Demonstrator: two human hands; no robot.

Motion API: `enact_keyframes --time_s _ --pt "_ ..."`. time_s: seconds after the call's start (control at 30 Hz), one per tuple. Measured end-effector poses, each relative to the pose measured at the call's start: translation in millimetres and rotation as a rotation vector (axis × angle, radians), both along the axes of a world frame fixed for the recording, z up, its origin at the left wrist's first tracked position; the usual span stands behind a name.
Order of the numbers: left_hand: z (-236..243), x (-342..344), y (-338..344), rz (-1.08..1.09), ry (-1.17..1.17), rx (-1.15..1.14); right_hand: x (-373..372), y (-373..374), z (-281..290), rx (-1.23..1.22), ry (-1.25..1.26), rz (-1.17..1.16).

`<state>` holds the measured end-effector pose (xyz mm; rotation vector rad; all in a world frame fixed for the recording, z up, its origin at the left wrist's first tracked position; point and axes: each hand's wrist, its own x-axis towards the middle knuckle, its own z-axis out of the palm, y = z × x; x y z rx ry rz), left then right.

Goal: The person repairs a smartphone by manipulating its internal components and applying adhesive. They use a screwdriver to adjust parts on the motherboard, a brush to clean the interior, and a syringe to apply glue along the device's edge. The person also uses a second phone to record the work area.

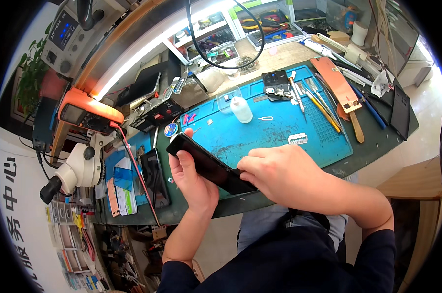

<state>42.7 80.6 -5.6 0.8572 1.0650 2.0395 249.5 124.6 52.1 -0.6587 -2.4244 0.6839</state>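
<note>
My left hand [195,184] is wrapped round a black smartphone [208,165], held tilted above the near edge of the blue work mat [274,139]. The thumb lies along the phone's near side, and a fingertip shows past its far side. At the phone's lower right end, my right hand [287,176] is closed in a pinch against the edge. Whatever thin dark piece may be between those fingertips is hidden by the hand. A razor blade [298,138] lies on the mat just beyond my right hand. Farther back are a SIM pin [266,118] and a white dispenser bottle [241,110].
Tweezers [323,105], screwdrivers and an orange phone back panel [335,83] crowd the right side. On the left are an orange multimeter [89,111] with a red lead, a white microscope [79,168] and another dark phone [154,178]. A black cable loop [261,46] hangs overhead.
</note>
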Motion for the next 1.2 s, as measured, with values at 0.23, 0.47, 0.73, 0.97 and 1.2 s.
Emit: enact_keyframes --time_s 0.23,0.47,0.73,0.97,1.2 --pt "5.7 4.1 -1.1 -0.026 -0.038 0.012 4.6 0.1 11.8 0.083 -0.158 0.059" --pt "8.2 8.6 1.1 -0.027 0.044 -0.001 0.1 16.2 13.2 0.138 -0.245 0.183" --pt "7.9 5.0 0.8 -0.073 0.015 -0.007 1.1 22.0 -2.9 0.007 -0.225 0.179" --pt "4.4 4.9 1.6 -0.009 0.032 -0.040 1.9 8.4 -13.4 -0.119 0.097 -0.009" --pt "4.8 9.2 -1.3 0.058 0.014 -0.029 -7.4 -0.4 -15.1 -0.136 0.149 -0.074"
